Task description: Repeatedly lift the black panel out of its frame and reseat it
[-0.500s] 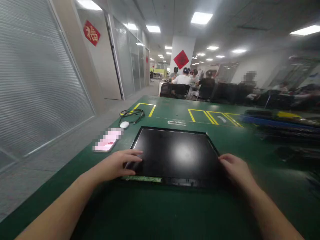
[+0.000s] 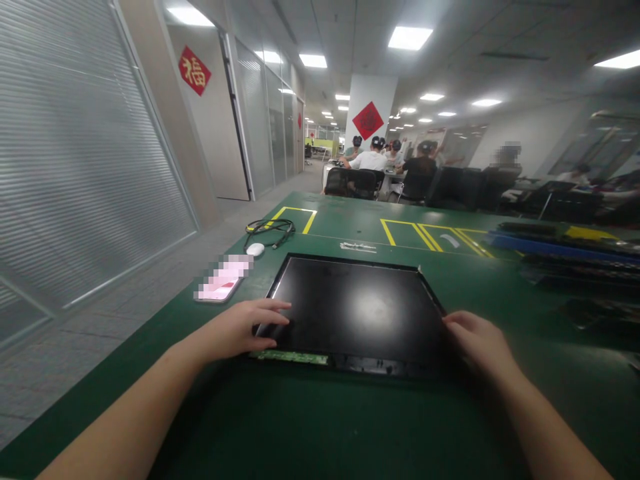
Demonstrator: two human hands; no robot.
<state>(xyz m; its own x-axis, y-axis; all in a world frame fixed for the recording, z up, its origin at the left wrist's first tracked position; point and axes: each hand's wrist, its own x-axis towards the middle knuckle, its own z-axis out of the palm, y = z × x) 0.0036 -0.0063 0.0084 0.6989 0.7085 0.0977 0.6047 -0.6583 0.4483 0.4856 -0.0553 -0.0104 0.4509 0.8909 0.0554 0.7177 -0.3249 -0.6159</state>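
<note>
Green office tabletop (image 2: pixel 350 427) bears one display panel (image 2: pixel 340 307), lying flat, screen up. One left hand (image 2: pixel 250 327), fingers splayed, rests over its left edge; one right hand (image 2: pixel 477 340) pinches its right edge. One phone (image 2: pixel 223 283) and one coiled black cable (image 2: pixel 286 233) lie toward the left.

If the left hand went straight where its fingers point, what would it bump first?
Probably the right hand, across the black display panel, though the left hand may be touching that panel; depth is unclear.
</note>
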